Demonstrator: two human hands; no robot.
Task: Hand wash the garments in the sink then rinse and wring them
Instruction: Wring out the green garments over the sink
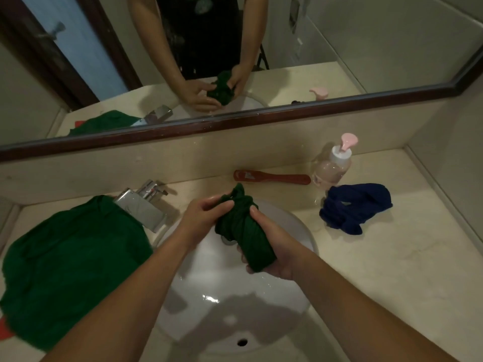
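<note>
A dark green garment (241, 228), twisted into a tight roll, hangs over the white sink (230, 307). My left hand (201, 218) grips its upper, bunched end. My right hand (271, 246) is wrapped around its lower end from below. A larger green garment (70, 267) lies spread on the counter to the left of the sink. A crumpled blue garment (352, 211) lies on the counter to the right.
A chrome tap (146, 205) stands at the sink's back left, touching the big green garment. A soap pump bottle (334, 163) and a red brush (271, 176) sit by the back wall. The beige counter (392, 270) stretches right; a mirror hangs above.
</note>
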